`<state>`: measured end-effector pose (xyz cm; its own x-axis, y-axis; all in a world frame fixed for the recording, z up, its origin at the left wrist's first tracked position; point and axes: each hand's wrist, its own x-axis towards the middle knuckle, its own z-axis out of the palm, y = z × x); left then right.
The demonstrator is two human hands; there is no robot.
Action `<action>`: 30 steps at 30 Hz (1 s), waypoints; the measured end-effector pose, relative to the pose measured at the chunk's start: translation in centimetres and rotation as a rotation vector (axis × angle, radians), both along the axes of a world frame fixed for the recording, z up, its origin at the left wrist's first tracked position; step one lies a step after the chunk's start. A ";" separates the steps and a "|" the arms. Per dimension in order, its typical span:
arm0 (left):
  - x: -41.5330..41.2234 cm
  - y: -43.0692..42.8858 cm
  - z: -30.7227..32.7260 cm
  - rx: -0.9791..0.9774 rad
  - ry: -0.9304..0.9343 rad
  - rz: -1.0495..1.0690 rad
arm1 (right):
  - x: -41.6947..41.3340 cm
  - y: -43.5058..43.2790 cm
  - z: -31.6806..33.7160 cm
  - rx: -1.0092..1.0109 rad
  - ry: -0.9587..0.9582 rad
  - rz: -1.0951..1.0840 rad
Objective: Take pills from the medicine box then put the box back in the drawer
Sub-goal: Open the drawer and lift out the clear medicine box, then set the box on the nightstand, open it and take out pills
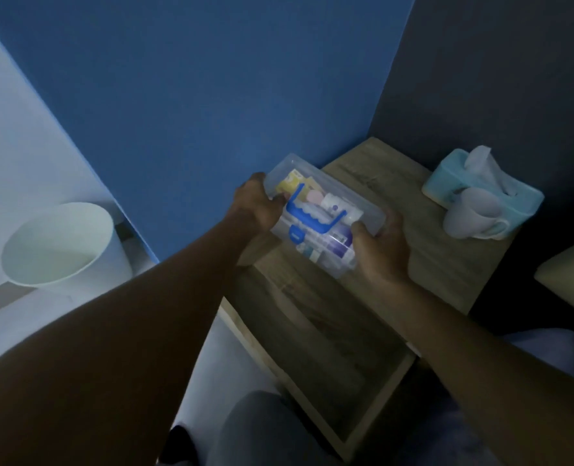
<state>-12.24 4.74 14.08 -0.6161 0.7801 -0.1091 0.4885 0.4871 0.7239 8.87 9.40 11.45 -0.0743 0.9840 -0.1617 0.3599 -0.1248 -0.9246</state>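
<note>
A clear plastic medicine box (322, 210) with a blue handle and blue latch is held tilted above the left part of the wooden nightstand (379, 176). Packets and small bottles show through its lid. My left hand (257, 203) grips its far left end and my right hand (378, 250) grips its near right end. Below the box the nightstand's drawer (325, 351) is pulled out and looks empty inside.
A light blue tissue box (480, 179) and a white mug (473, 213) stand at the nightstand's right side. A white waste bin (60, 243) sits on the floor at left by the blue wall. My knee (262, 428) is near the drawer front.
</note>
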 end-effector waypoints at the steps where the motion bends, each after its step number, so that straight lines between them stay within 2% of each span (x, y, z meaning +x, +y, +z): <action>1: -0.1 1.0 -0.4 -0.005 -0.004 0.009 | -0.2 0.9 -0.3 0.011 -0.033 -0.014; 9: 0.8 7.7 -1.6 0.036 -0.095 0.024 | -0.6 5.9 -1.9 0.096 -0.189 -0.025; 14: 1.4 7.0 -1.5 0.049 -0.144 -0.020 | 0.1 6.5 -2.0 0.100 -0.253 -0.023; 17: 2.3 5.7 -1.5 0.034 -0.188 -0.026 | 0.8 6.2 -1.7 0.131 -0.347 0.054; 19: 2.8 4.6 -1.7 -0.005 -0.103 -0.081 | 1.2 5.7 -1.2 0.233 -0.442 0.141; 22: 3.4 2.7 -2.3 -0.042 0.186 -0.277 | 1.4 4.8 -0.4 0.381 -0.576 0.375; 24: 3.5 2.1 -2.1 -0.088 0.319 -0.388 | 1.6 4.5 0.4 0.367 -0.665 0.516; 27: 4.1 1.7 -0.9 -0.205 0.359 -0.452 | 2.3 4.4 1.9 0.299 -0.743 0.601; 30: 4.6 1.4 0.2 -0.261 0.375 -0.451 | 2.9 4.1 3.4 0.327 -0.770 0.603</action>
